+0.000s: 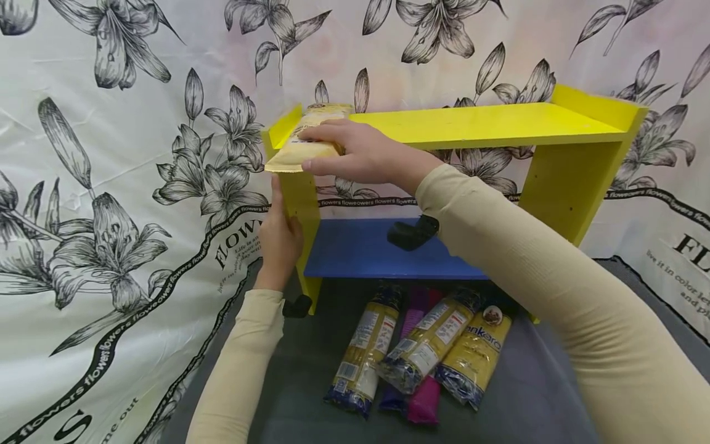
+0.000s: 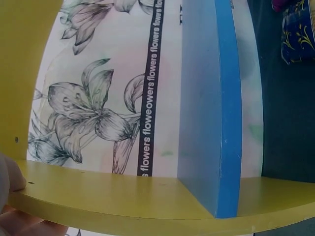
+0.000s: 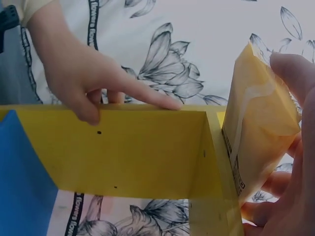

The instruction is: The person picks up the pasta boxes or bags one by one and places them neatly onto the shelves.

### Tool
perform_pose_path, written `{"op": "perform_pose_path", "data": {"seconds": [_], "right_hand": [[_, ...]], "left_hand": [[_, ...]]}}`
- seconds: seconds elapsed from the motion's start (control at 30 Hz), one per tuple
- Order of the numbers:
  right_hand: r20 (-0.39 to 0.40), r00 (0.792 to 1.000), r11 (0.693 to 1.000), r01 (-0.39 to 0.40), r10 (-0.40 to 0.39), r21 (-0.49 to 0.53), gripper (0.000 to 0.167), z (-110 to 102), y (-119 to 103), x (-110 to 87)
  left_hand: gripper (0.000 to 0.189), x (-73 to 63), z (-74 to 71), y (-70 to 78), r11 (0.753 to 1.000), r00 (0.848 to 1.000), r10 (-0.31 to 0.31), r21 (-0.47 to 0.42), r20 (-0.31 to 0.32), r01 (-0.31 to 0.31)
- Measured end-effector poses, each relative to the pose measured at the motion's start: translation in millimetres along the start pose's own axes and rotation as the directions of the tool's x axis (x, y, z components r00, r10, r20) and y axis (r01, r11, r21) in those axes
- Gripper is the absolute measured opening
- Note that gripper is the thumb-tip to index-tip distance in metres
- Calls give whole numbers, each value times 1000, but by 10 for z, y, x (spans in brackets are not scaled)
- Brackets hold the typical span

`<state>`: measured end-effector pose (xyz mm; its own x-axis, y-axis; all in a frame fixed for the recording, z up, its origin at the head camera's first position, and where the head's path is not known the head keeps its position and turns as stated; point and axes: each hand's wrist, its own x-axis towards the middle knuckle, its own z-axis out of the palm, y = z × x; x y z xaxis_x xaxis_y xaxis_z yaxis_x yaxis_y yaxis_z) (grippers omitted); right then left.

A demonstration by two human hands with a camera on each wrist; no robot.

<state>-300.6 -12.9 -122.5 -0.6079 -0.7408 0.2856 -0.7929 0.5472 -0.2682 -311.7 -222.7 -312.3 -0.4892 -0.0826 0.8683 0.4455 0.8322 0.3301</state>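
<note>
A pale yellow packet (image 1: 299, 153) lies at the left end of the top board of a yellow shelf unit (image 1: 477, 123), its near end jutting over the front edge. My right hand (image 1: 363, 151) holds this packet from above, thumb along its near side. In the right wrist view the packet (image 3: 261, 123) is bulging, with its print mostly turned away. Lower down, my left hand (image 1: 280, 246) grips the unit's left side panel by its front edge. The right wrist view shows the left hand's thumb inside the panel and its index finger stretched along the edge.
A blue board (image 1: 355, 250) forms the lower shelf. Beneath it, several pasta packets (image 1: 363, 351) lie on the dark grey surface (image 1: 299, 394), along with a bright pink packet (image 1: 424, 401). A flower-printed cloth (image 1: 138, 246) hangs behind.
</note>
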Motion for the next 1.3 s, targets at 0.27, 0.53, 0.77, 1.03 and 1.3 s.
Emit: {"op": "perform_pose_path", "data": {"seconds": [0.27,0.53,0.77,1.03,1.3], "right_hand": [[-9,1000,1000,-25,25,7,66,81,-39,180],[6,997,996,-76,77,-52,69,101,-101,286],[-5,996,994,-84,84,-74,71,139,-113,319],[-42,994,995,-100,100,2,74,137,-53,224],[-227,968,994,-105,105,12,68,-59,243,-455]], "left_hand": [[75,-6,-1,-16,1000,999,-26,-5,27,26],[75,9,-1,15,998,998,-50,27,48,49],[78,-11,3,7,1000,1000,-1,31,15,0],[83,-29,20,15,1000,1000,19,12,0,-19],[78,-26,12,-3,999,999,-33,28,17,32]]}}
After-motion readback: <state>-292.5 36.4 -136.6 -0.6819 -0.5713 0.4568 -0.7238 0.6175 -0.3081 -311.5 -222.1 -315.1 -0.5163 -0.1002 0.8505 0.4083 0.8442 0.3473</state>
